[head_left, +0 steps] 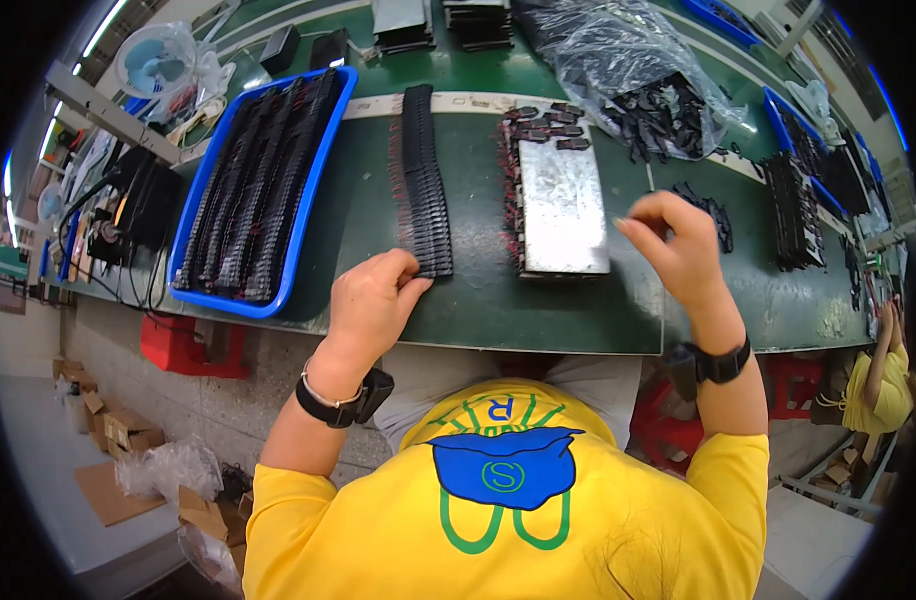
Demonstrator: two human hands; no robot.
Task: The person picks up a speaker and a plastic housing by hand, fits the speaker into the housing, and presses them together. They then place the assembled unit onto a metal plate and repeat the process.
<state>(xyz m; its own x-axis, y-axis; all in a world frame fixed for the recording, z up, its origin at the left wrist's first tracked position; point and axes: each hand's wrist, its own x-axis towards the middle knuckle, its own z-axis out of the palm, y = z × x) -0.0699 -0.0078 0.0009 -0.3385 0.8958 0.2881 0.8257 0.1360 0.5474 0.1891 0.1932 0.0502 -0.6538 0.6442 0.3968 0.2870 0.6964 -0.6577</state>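
A long row of small black plastic parts (425, 180) with thin red wires along its left side lies on the green table. My left hand (370, 305) is closed at its near end, thumb and fingertips against the last pieces; whether it grips one is hidden. To the right lies a silvery metal plate (563, 205), with several black parts (548, 125) on its far end and red-wired pieces along its left edge. My right hand (681, 245) hovers right of the plate, thumb and forefinger pinched together. Anything between those fingertips is too small to make out.
A blue tray (268, 309) of black wired rows stands at left, beside a dark machine (143, 205). Loose black parts spill from a clear plastic bag (588, 50) at the back. More stacked black parts (793, 210) stand at right, where another person (873, 390) sits.
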